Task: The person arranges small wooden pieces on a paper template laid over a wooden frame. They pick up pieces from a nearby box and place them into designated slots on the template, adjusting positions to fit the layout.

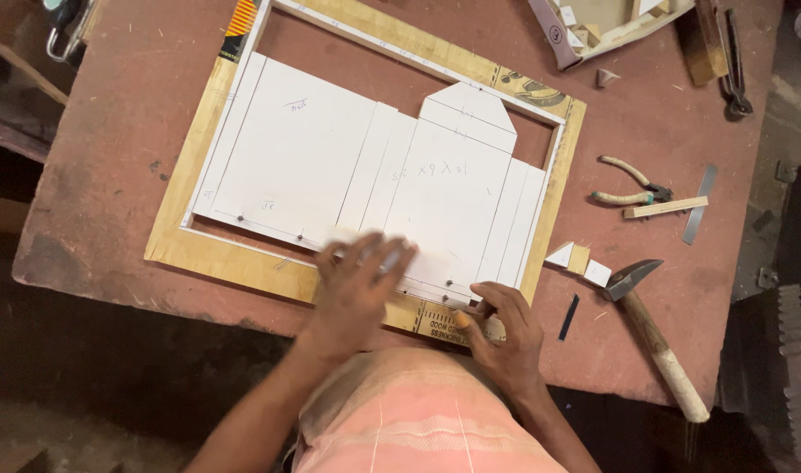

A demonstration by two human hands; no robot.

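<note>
A wooden frame lies flat on the reddish table, filled with several white cut board pieces. My left hand rests on the frame's near edge, fingers spread over a small white strip that is blurred. My right hand sits at the frame's near right corner, fingers curled around a small object I cannot make out. Small nails dot the near edge of the white boards.
A hammer with a wooden handle lies at the right. Pliers, a wooden stick and a metal strip lie further right. Small wedge offcuts sit by the frame corner. A tray of scraps is at the top.
</note>
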